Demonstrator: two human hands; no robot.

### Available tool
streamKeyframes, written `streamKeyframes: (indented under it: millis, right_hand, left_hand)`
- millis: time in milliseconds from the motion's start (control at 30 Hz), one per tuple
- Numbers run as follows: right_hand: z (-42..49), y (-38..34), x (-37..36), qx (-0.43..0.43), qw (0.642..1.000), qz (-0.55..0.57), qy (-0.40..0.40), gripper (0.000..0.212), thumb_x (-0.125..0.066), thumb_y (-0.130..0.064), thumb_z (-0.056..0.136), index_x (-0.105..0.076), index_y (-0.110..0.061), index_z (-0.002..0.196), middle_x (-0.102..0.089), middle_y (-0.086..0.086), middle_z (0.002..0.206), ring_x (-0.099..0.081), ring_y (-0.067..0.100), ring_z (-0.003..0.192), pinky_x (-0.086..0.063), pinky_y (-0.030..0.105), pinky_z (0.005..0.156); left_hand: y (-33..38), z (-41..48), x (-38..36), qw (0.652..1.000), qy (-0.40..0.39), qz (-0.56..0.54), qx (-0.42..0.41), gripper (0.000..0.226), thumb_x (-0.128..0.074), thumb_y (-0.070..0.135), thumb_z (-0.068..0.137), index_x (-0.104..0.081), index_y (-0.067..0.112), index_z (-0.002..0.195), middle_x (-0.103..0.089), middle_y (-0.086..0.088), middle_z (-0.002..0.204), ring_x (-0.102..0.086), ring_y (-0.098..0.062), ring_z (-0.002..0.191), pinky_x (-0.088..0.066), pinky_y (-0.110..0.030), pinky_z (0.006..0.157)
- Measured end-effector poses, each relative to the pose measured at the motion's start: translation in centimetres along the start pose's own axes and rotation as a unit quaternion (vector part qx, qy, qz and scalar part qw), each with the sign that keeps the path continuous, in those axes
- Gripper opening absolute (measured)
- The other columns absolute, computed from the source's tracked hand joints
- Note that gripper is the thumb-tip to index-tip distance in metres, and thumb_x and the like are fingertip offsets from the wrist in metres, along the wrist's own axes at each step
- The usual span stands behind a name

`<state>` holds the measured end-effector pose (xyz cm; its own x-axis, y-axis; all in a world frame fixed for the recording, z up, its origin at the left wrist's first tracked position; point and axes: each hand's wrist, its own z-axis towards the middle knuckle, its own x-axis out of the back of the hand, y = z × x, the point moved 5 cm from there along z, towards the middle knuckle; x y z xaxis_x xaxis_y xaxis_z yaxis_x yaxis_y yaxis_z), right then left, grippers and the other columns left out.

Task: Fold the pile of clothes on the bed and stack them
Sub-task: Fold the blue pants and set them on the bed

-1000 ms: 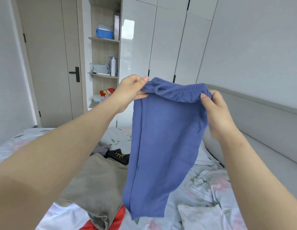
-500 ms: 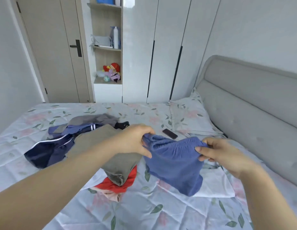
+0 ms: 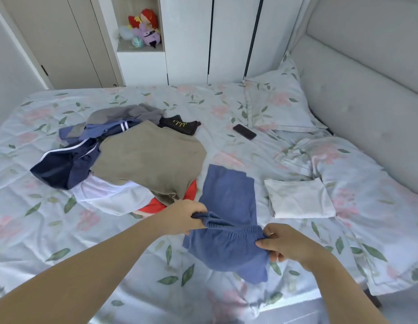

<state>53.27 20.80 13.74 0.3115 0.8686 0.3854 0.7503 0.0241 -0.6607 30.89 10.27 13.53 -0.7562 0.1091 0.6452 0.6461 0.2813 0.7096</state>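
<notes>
The left grip (image 3: 184,217) and the right grip (image 3: 285,244) each pinch one end of the elastic waistband of the blue shorts (image 3: 229,202), with fingers curled tight on the cloth. The waistband is raised a little at lower centre of the frame, while the legs lie stretched flat on the bed (image 3: 110,242), pointing toward the middle of the frame. Holding both waistband corners probably keeps the fabric taut, so it spreads smooth and square before folding.

The shorts occupy the strip between the pile of clothes (image 3: 147,157), just beside them at centre left, and a folded white garment (image 3: 299,198) at centre right. That garment looks like the start of the stack. This spot keeps the shorts off the unsorted heap and near where they belong.

The bed wears a creased floral sheet. A dark phone (image 3: 244,131) lies above centre, near a matching pillow (image 3: 278,106). A grey padded headboard (image 3: 367,90) fills the right side. White wardrobe doors (image 3: 187,38) run along the top, and a shelf niche holds plush toys (image 3: 145,29).
</notes>
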Motion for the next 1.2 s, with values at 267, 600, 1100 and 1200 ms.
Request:
streamKeyframes:
  millis: [267, 600, 1100, 1200]
  right_hand:
    - [11.6, 2.0, 3.7, -0.050, 0.992, 0.077, 0.088, 0.025, -0.060, -0.015, 0.090, -0.039, -0.011, 0.076, -0.045, 0.010, 0.071, -0.056, 0.006, 0.040, -0.036, 0.025, 0.054]
    - [27.4, 2.6, 8.9, -0.030, 0.981, 0.124, 0.148, 0.011, -0.053, -0.015, 0.090, -0.044, -0.014, 0.083, -0.046, 0.000, 0.073, -0.050, 0.014, 0.053, -0.038, 0.028, 0.056]
    - [41.5, 10.3, 7.9, -0.075, 0.978, 0.041, 0.191, 0.050, -0.066, -0.026, 0.080, -0.046, -0.014, 0.125, -0.058, 0.001, 0.110, -0.057, 0.025, 0.099, -0.049, 0.044, 0.087]
    - [43.2, 10.1, 7.9, -0.083, 0.976, 0.075, 0.185, 0.032, -0.067, -0.021, 0.077, -0.050, -0.015, 0.102, -0.052, -0.007, 0.077, -0.052, 0.015, 0.067, -0.045, 0.026, 0.060]
  left_hand:
    - [-5.1, 10.6, -1.1, 0.986, 0.043, -0.075, 0.143, 0.020, -0.059, 0.021, 0.089, -0.053, 0.024, 0.071, -0.045, 0.008, 0.059, -0.051, 0.000, 0.040, -0.041, -0.017, 0.044]
    - [-11.3, 24.9, -0.7, 0.960, 0.115, -0.104, 0.232, 0.017, -0.046, 0.015, 0.095, -0.057, 0.029, 0.096, -0.062, -0.002, 0.097, -0.063, -0.007, 0.068, -0.047, -0.023, 0.060]
    - [-22.6, 30.1, -9.0, 0.909, 0.146, -0.016, 0.391, 0.076, -0.072, 0.039, 0.078, -0.036, 0.011, 0.139, -0.044, -0.011, 0.138, -0.044, -0.032, 0.124, -0.041, -0.050, 0.099]
    - [-23.0, 30.9, -8.4, 0.882, 0.216, -0.091, 0.408, 0.083, -0.077, 0.038, 0.073, -0.034, 0.016, 0.140, -0.045, -0.007, 0.134, -0.045, -0.027, 0.122, -0.040, -0.050, 0.100]
